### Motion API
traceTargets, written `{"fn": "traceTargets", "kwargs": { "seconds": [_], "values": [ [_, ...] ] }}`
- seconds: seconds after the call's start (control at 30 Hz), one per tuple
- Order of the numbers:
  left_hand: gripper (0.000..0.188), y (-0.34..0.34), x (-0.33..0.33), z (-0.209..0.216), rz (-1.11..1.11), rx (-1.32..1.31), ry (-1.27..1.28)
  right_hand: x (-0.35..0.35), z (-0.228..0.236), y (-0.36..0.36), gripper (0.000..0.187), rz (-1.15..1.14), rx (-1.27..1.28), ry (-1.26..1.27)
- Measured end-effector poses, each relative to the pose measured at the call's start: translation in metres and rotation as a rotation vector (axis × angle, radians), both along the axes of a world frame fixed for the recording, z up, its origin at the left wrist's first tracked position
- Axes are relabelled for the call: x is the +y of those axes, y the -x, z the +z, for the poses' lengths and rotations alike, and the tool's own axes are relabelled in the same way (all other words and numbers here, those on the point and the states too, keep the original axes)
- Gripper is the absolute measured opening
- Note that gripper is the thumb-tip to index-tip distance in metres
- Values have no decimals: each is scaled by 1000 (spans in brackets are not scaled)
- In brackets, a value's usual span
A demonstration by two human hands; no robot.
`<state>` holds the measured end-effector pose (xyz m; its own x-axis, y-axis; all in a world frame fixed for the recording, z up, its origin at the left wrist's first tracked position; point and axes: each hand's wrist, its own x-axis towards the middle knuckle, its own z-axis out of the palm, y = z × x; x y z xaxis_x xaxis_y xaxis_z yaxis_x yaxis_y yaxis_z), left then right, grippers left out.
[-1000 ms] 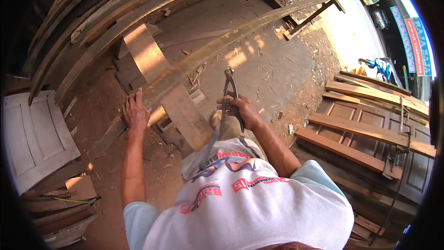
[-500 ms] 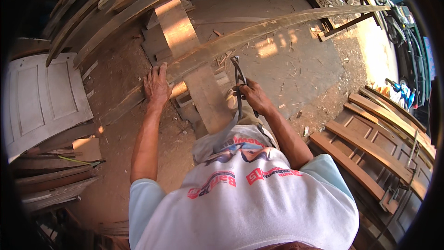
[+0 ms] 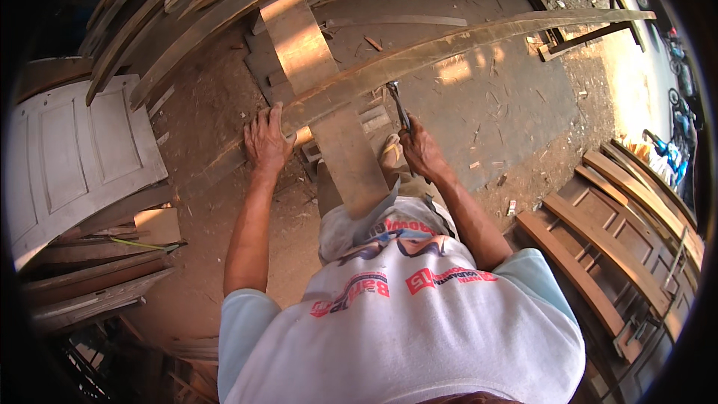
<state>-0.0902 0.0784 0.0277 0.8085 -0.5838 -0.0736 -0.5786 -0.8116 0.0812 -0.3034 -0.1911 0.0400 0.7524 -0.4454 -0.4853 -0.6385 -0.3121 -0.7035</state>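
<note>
A long, rough wooden plank (image 3: 374,73) runs across in front of me, looking bowed in this wide view. My left hand (image 3: 268,141) lies over the plank's left part, its fingers curled over the far edge and the thumb toward the right. In my right hand (image 3: 420,148) are dark metal pincers (image 3: 399,105), their jaws pointing away from me, close to the plank's near edge. The fist hides most of the handles. Beneath the plank, crossing it, is a wide pale board (image 3: 348,157), its near end by my waist.
A white panelled door (image 3: 82,138) lies at the left, with stacked boards (image 3: 97,277) nearer. Brown doors with loose planks and clamps (image 3: 598,254) lie at the right. More long timbers (image 3: 187,22) stand far left. Wood chips litter the floor; my sandalled foot (image 3: 391,151) is below.
The pincers' handles, spread before, have come together in my right hand. That hand has shifted slightly right. My left hand stays on the plank while the whole view has shifted a little.
</note>
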Motion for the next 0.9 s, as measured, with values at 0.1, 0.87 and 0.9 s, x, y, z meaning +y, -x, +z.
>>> {"fn": "traceTargets", "kwargs": {
  "seconds": [0.1,0.87,0.9],
  "values": [
    [85,-2,-4,5,-30,34,40,-2,-2,0,47,-35,9,-38],
    [81,-8,8,2,-176,74,228,87,13,-83,15,-892,-255,-822],
    [81,-9,8,3,-167,83,227,82,17,-71,17,-830,-234,-792]
  ]
}}
